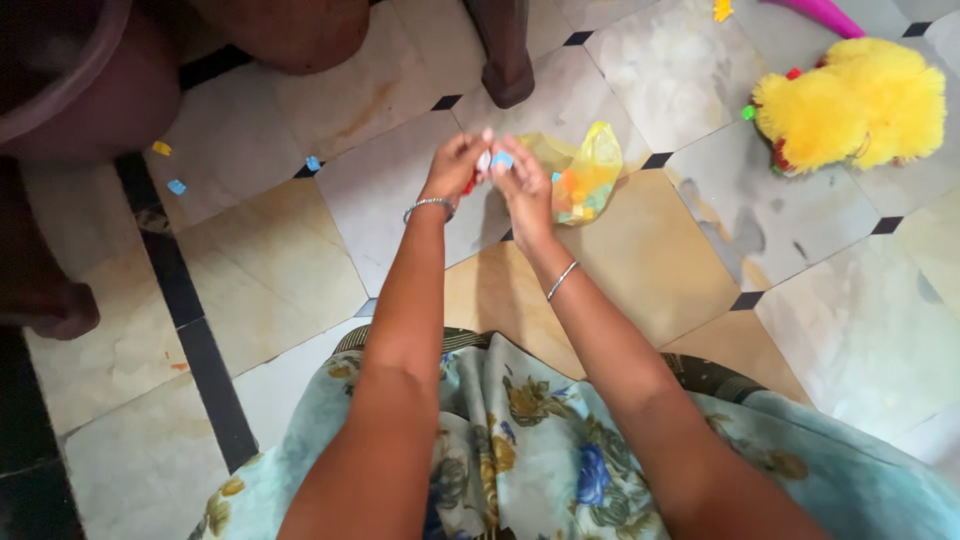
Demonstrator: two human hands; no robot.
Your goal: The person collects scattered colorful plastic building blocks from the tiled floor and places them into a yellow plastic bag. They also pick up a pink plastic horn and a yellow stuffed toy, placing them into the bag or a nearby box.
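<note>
A yellow translucent plastic bag (588,172) lay on the tiled floor (690,260) just beyond the hands, its mouth gathered toward the person and its body slumped to the right. Inside it sat a heap of small coloured blocks, orange, green and pale blue showing through the film; their number could not be told.

The left hand (455,168) and the right hand (522,185) met above the floor in front of the bag, fingertips touching. Between them they pinched a small light-blue block (502,159) with a white piece (484,160) pressed against its left side, and a bit of red (470,184) showed under the left fingers. The pieces were too small to tell which way their long axis ran; the pair sat side by side, roughly across the view. The fingers of both hands were curled in and closed on the pieces, thumbs and forefingers doing the gripping. Each wrist carried a thin silver bangle (429,206).

Loose pieces lay well apart on the tiles to the left: a yellow one (161,148) and two blue ones (176,187). A fluffy yellow stuffed toy (860,100) rested on the floor at the upper right, and a dark wooden furniture leg (505,60) stood beyond the hands. A floral cloth (540,440) covered the person's lap.
</note>
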